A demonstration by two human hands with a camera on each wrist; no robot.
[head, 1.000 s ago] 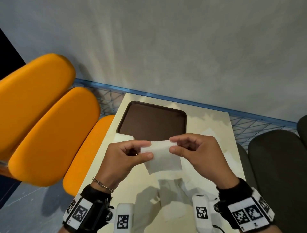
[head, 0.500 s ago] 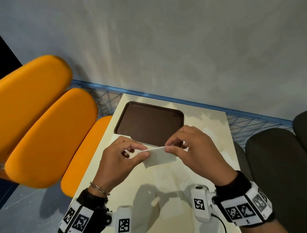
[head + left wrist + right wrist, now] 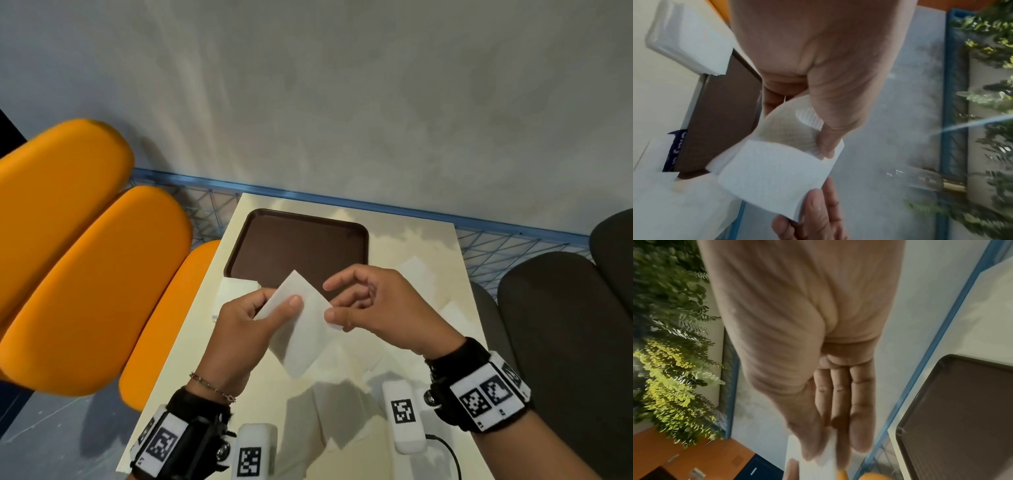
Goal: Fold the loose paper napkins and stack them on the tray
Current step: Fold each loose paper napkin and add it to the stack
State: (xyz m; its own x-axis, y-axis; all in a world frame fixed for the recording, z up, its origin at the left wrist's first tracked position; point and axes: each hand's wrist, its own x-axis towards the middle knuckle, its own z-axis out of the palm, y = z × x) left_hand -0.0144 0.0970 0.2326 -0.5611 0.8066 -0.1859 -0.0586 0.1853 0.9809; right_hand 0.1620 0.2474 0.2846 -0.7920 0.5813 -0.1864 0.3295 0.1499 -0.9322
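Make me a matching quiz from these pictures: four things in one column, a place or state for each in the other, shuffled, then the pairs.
Things
1. tray
2. held napkin
3. left hand
4. napkin stack

Places or states
A. pinches the napkin with its thumb on top
B. on the table beside the tray's near left corner
C. brown, nothing on it
D. off the table, between both hands

Pairs: 1-C, 2-D, 3-A, 4-B

No readable text appears. A dark blue strip [image 3: 675, 151] left of the left hand [image 3: 818, 65] bears white letters too blurred to read; the wrist bands [image 3: 486, 399] carry only square black-and-white code patterns.
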